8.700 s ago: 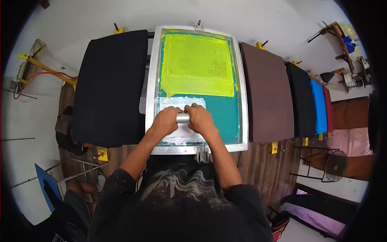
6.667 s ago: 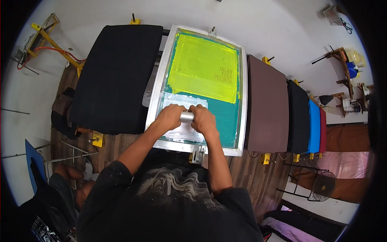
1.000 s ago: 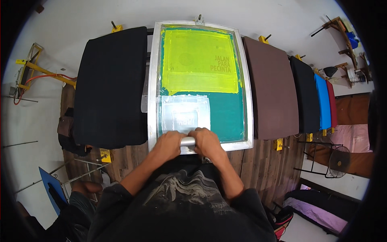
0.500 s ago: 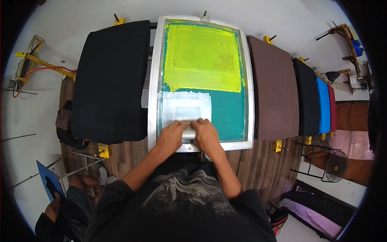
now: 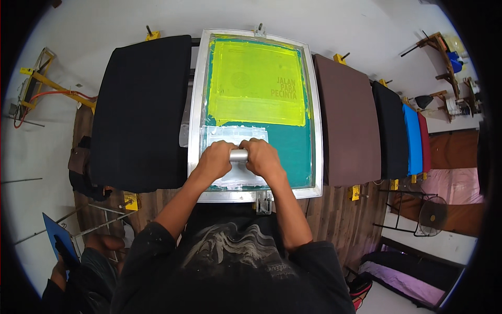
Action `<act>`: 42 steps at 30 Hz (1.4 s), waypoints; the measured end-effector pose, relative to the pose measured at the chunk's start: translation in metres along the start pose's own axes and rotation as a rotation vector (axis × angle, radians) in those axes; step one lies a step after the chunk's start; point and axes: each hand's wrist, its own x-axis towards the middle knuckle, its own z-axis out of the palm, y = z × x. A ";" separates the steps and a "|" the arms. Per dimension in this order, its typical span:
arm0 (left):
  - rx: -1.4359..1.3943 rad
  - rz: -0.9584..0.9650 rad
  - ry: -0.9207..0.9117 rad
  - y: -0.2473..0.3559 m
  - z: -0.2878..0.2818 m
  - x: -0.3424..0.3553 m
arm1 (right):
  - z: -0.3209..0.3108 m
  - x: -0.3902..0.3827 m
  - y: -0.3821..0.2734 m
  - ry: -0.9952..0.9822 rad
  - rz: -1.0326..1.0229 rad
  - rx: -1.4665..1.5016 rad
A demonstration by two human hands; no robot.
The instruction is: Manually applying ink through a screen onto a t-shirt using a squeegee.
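A silver-framed printing screen lies in the middle, its teal mesh carrying a yellow-green ink area with faint lettering above and a smaller pale ink patch at lower left. Over that patch, a squeegee with a silver handle is gripped by both hands: my left hand is closed on its left end, my right hand on its right end. The fingers of both curl over the handle, hiding much of it and part of the patch. A metal clamp sits at the screen's near edge.
Cloth-covered boards flank the screen: black, brown, then black, blue and red. Yellow brackets hold them. A seated person with a blue board is at lower left. A fan stands right; shelves hang upper right.
My hands and the squeegee have moved up the screen, away from its near edge, over the pale patch in the last second. The grip is unchanged. The view has shifted slightly.
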 end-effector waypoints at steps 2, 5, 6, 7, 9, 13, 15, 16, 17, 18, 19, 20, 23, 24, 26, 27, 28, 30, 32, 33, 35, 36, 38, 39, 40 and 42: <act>-0.005 0.017 0.095 -0.005 0.016 -0.013 | 0.010 -0.013 0.001 0.104 -0.023 0.010; 0.007 0.064 0.107 -0.013 0.043 -0.046 | 0.019 -0.044 -0.007 0.071 -0.031 0.067; 0.007 0.057 0.105 -0.011 0.047 -0.056 | 0.024 -0.054 -0.008 0.057 -0.015 0.069; -0.004 0.063 0.078 -0.007 0.048 -0.064 | 0.027 -0.063 -0.009 0.035 -0.018 0.087; -0.019 0.047 -0.002 -0.002 0.043 -0.071 | 0.021 -0.074 -0.013 -0.036 -0.007 0.106; -0.016 0.037 -0.117 -0.001 0.031 -0.059 | 0.014 -0.065 -0.004 -0.133 -0.054 0.078; -0.022 0.009 -0.131 -0.004 0.022 -0.040 | 0.000 -0.045 -0.006 -0.119 -0.059 0.021; -0.012 0.046 -0.067 -0.002 0.015 -0.029 | -0.005 -0.034 -0.007 -0.085 -0.026 0.031; -0.002 0.083 -0.002 -0.001 0.008 -0.019 | -0.007 -0.022 -0.003 -0.036 -0.030 -0.009; 0.020 0.141 0.079 -0.011 0.010 -0.007 | -0.011 -0.010 -0.004 -0.019 -0.026 -0.046; 0.045 0.105 0.044 -0.009 0.006 0.006 | -0.010 0.001 0.002 -0.006 -0.010 -0.050; 0.069 0.068 0.008 -0.007 0.005 0.014 | -0.007 0.006 0.008 0.006 0.006 -0.054; 0.034 0.072 0.088 -0.008 0.012 0.008 | -0.001 0.007 0.008 0.015 0.024 -0.025; 0.030 0.091 0.149 -0.006 0.016 -0.002 | 0.006 -0.001 0.009 0.047 0.006 -0.027; 0.036 0.048 0.120 -0.006 0.025 -0.015 | 0.011 -0.015 0.007 0.043 -0.002 -0.004; 0.035 0.052 0.087 -0.007 0.031 -0.023 | 0.010 -0.025 0.002 0.034 0.003 0.008; 0.047 0.053 0.073 -0.007 0.035 -0.031 | 0.013 -0.035 0.000 0.026 0.012 0.022; 0.027 0.078 0.071 -0.007 0.042 -0.049 | 0.022 -0.053 -0.004 0.035 0.007 0.035; 0.024 0.107 0.091 -0.007 0.050 -0.065 | 0.025 -0.067 -0.007 -0.011 0.017 0.057; 0.026 0.042 0.031 0.001 0.045 -0.069 | 0.026 -0.070 -0.006 -0.005 0.018 0.058; 0.039 0.049 -0.052 0.000 0.042 -0.064 | 0.024 -0.075 -0.002 -0.061 -0.033 0.050; 0.048 0.048 -0.137 0.000 0.037 -0.061 | 0.017 -0.070 -0.004 -0.098 -0.028 0.055; 0.046 -0.010 -0.166 0.007 0.022 -0.047 | 0.002 -0.054 -0.005 -0.195 0.011 0.023; 0.049 0.000 -0.143 0.008 0.016 -0.039 | -0.002 -0.044 -0.002 -0.171 -0.010 -0.010; 0.062 0.035 -0.090 0.005 0.012 -0.029 | -0.005 -0.032 -0.003 -0.143 0.000 -0.069; 0.100 0.003 -0.042 0.003 0.005 -0.006 | -0.012 -0.010 -0.004 -0.077 0.034 -0.102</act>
